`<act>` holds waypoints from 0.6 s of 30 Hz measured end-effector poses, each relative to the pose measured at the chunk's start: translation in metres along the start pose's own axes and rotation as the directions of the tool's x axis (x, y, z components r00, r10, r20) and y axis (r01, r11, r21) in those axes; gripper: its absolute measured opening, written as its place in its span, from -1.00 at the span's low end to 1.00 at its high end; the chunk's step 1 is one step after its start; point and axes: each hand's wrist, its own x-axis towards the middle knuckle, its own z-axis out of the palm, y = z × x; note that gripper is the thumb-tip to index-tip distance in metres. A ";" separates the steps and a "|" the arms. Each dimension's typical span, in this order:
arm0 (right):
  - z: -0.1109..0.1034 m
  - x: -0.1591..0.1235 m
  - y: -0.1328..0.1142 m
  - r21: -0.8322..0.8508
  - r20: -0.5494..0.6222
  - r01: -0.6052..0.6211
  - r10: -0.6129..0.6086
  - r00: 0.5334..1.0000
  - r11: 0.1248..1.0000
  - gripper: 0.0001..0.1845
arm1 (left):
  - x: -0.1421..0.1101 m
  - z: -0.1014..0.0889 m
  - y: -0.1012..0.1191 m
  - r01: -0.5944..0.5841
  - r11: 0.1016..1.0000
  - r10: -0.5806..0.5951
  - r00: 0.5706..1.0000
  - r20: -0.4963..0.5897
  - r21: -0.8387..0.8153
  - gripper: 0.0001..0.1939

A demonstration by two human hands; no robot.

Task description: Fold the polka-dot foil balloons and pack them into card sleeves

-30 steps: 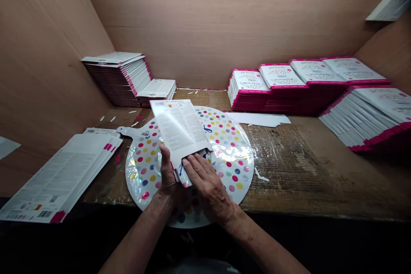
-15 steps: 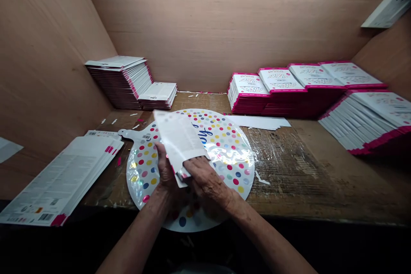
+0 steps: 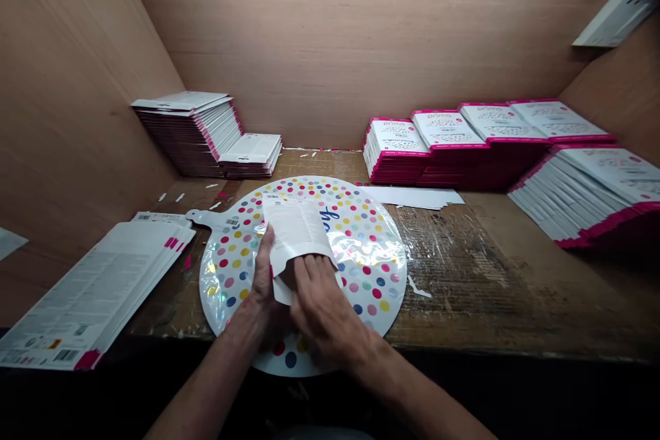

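Head view gives me, from my distant seat, the left hand (image 3: 262, 271) clasping a white, grey-printed card sleeve (image 3: 299, 223) along its left edge, thumb at the side and the other fingers out of sight. The right hand (image 3: 324, 309) has its fingers inside the sleeve's near mouth; the tips are hidden, so I cannot tell whether they pinch anything. I judge the left grasp steadies the sleeve and keeps that mouth facing the person. It sits over a large white round paddle-shaped board with coloured dots (image 3: 361, 247), though whether it touches I can't fairly say from this angle.

At the left, flat white printed card sleeves (image 3: 97, 289) lie fanned, probably so one lifts off easily. White boxes with magenta edges (image 3: 443, 130) stand in neat stepped piles at the back right, perhaps to leave working room; a white-topped stack of thin packs (image 3: 188, 130) stands back left.

The board is glossy, catching bright glare (some sort of clear film, I'd guess), while the sleeve looks thin and its mouth curves. Beneath spreads a brown cardboard worktop (image 3: 454, 275), scuffed and shiny with tape, against smooth wood-grained panels (image 3: 335, 48).
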 end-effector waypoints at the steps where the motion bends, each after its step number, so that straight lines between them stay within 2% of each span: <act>1: -0.005 -0.012 -0.005 0.008 -0.033 0.044 -0.044 0.998 0.999 -0.56 | 0.000 -0.009 0.009 0.017 0.981 -0.011 0.999 -0.035 0.193 -0.32; 2: -0.009 -0.025 -0.009 0.027 -0.071 0.092 -0.090 0.993 0.995 -0.58 | -0.001 -0.017 0.017 0.031 0.904 0.005 0.997 -0.083 0.426 -0.38; 3: -0.013 -0.037 -0.011 0.058 -0.109 0.134 -0.127 0.986 0.989 -0.61 | -0.003 -0.024 0.025 0.044 0.749 0.069 0.987 -0.145 0.661 -0.42; 4: -0.018 -0.048 -0.012 0.096 -0.139 0.161 -0.147 0.979 0.982 -0.67 | -0.004 -0.028 0.030 0.073 0.525 0.186 0.963 -0.197 0.848 -0.44; 5: -0.023 -0.057 -0.010 0.134 -0.158 0.167 -0.145 0.977 0.977 -0.74 | -0.005 -0.031 0.032 0.112 0.279 0.335 0.919 -0.206 0.954 -0.44; 6: -0.027 -0.063 -0.007 0.160 -0.173 0.158 -0.130 0.976 0.974 -0.81 | -0.005 -0.031 0.032 0.138 0.062 0.471 0.869 -0.151 0.988 -0.45; 7: -0.032 -0.067 -0.002 0.165 -0.193 0.144 -0.111 0.975 0.976 -0.85 | -0.003 -0.029 0.028 0.119 -0.097 0.567 0.822 -0.043 0.988 -0.46; 8: -0.036 -0.069 0.004 0.148 -0.218 0.122 -0.088 0.972 0.981 -0.87 | 0.000 -0.026 0.022 0.034 -0.210 0.603 0.791 0.102 0.977 -0.49; 9: -0.040 -0.069 0.011 0.110 -0.246 0.099 -0.069 0.967 0.989 -0.89 | 0.004 -0.023 0.014 -0.110 -0.290 0.579 0.771 0.266 0.951 -0.53; 11: -0.046 -0.067 0.027 -0.005 -0.257 0.035 -0.035 0.966 0.999 -0.89 | 0.015 -0.017 -0.006 -0.432 -0.367 0.413 0.717 0.561 0.824 -0.55; 13: -0.048 -0.066 0.042 -0.120 -0.172 -0.009 -0.012 0.985 0.993 -0.87 | 0.028 -0.013 -0.025 -0.615 -0.371 0.239 0.661 0.711 0.696 -0.53; 15: -0.048 -0.067 0.054 -0.175 -0.034 0.012 -0.019 0.999 0.984 -0.84 | 0.038 -0.011 -0.037 -0.672 -0.358 0.154 0.643 0.751 0.648 -0.52; 18: -0.048 -0.073 0.062 -0.156 0.103 0.097 -0.081 0.991 0.983 -0.84 | 0.042 -0.010 -0.044 -0.703 -0.299 0.131 0.640 0.757 0.646 -0.51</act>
